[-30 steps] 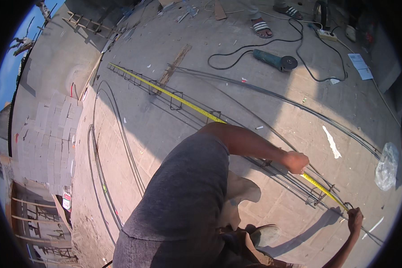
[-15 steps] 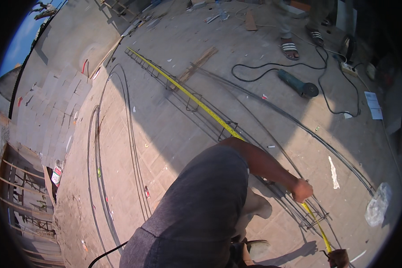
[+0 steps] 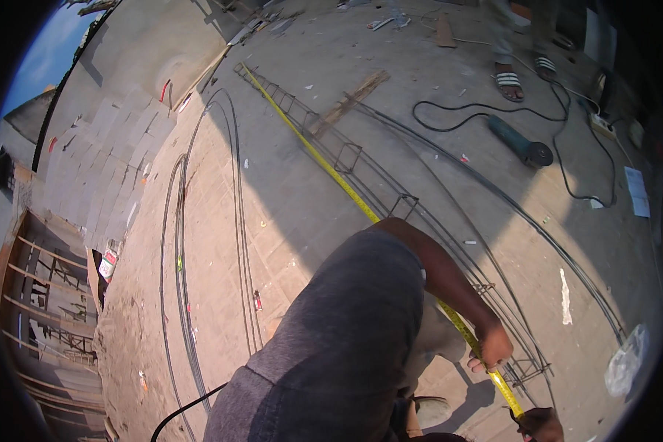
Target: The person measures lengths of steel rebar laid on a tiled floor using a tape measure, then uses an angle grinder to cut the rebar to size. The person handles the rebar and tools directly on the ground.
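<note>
Yellow tape (image 3: 334, 174), slanting upper-left, left hand (image 3: 496, 346) and right hand (image 3: 543, 426) fingers clamping it

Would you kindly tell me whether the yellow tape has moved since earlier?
Yes, the yellow tape has shifted left, away from the steel cage's middle stretch.

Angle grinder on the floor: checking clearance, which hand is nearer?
Left. The left hand, on the yellow tape, is below the angle grinder in view; the right hand, near the lower edge, is farther below.
</note>
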`<control>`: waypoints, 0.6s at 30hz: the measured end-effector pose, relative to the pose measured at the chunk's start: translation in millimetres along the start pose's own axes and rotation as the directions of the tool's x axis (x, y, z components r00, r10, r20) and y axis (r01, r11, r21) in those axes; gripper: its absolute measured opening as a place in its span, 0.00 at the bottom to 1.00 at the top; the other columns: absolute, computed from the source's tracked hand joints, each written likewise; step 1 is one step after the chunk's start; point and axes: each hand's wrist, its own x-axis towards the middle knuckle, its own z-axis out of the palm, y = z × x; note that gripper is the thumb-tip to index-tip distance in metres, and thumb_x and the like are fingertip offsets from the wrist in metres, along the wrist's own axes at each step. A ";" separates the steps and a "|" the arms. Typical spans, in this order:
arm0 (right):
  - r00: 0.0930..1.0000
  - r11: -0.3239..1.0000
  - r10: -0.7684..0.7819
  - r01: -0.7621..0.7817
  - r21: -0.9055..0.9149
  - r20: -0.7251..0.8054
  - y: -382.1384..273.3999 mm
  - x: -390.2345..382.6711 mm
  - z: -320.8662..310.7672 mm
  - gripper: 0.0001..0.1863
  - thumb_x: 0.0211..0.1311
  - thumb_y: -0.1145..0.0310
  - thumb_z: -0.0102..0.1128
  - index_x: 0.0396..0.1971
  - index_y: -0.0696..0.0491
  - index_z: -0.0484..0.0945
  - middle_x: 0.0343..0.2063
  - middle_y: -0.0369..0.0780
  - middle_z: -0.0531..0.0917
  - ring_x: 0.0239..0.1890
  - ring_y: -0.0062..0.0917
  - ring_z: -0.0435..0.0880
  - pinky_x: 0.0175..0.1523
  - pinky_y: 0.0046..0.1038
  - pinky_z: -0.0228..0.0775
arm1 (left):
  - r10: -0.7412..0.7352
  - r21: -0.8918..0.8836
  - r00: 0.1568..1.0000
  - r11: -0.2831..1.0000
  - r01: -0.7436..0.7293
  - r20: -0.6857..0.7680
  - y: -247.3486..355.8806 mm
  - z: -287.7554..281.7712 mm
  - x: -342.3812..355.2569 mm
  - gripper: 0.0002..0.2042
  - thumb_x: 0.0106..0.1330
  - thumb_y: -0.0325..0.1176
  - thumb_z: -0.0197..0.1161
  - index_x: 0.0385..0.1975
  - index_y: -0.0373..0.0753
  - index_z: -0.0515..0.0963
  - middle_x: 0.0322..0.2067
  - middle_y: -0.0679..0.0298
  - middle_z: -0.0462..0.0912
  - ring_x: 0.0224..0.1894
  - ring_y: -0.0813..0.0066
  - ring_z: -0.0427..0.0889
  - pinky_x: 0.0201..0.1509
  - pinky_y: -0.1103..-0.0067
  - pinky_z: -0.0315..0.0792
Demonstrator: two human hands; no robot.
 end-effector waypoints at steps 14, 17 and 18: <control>0.863 0.938 -0.277 0.148 0.314 0.422 -87.4 17.3 96.1 0.17 0.59 0.72 0.61 0.47 0.62 0.76 0.32 0.39 0.83 0.33 0.18 0.79 0.40 0.21 0.70 | -0.024 -0.113 0.940 0.991 0.066 0.341 3.8 18.8 -0.2 0.16 0.71 0.37 0.49 0.45 0.29 0.74 0.36 0.52 0.85 0.36 0.67 0.85 0.38 0.73 0.80; 0.856 0.961 -0.262 0.190 0.199 0.446 -104.2 30.7 100.4 0.17 0.59 0.72 0.59 0.48 0.59 0.76 0.32 0.38 0.83 0.34 0.18 0.79 0.43 0.22 0.70 | -0.185 -0.150 0.875 0.949 0.277 0.448 -11.4 5.9 -27.9 0.14 0.71 0.36 0.48 0.42 0.30 0.72 0.37 0.51 0.84 0.35 0.64 0.85 0.39 0.72 0.80; 0.870 0.963 -0.263 0.208 0.174 0.417 -98.8 30.2 94.8 0.16 0.59 0.71 0.58 0.47 0.60 0.77 0.31 0.37 0.83 0.35 0.19 0.79 0.43 0.22 0.70 | -0.242 -0.134 0.839 0.929 0.346 0.488 -14.8 -2.3 -29.1 0.14 0.72 0.37 0.47 0.42 0.30 0.72 0.36 0.51 0.84 0.34 0.64 0.85 0.38 0.72 0.80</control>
